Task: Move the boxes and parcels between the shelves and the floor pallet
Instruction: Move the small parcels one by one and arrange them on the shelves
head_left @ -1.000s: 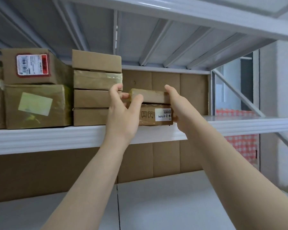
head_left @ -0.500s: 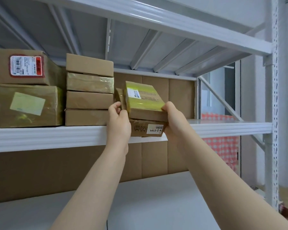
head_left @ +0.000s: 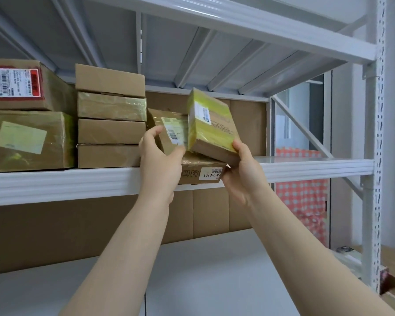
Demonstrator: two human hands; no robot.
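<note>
Slippage seems possible: left hand [head_left: 161, 163] pinches a tilted brown barcoded parcel [head_left: 167, 126]; right hand [head_left: 242, 174], at three o'clock, clutches a yellow-taped cardboard parcel [head_left: 211, 124].

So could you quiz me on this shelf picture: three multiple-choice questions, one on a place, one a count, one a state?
1. Where does the red-labelled box sit? A on the lower shelf; B on the larger taped box; C in a hand.
2. How many boxes form the stack next to it? A two; B four; C six.
3. How is the yellow-taped parcel? A lying flat; B on the floor; C tilted, gripped by the right hand.
Answers: 1 B, it rests on top at far left; 2 B, four fronts show, one above another; 3 C, the thumb grips its lower corner.
</note>
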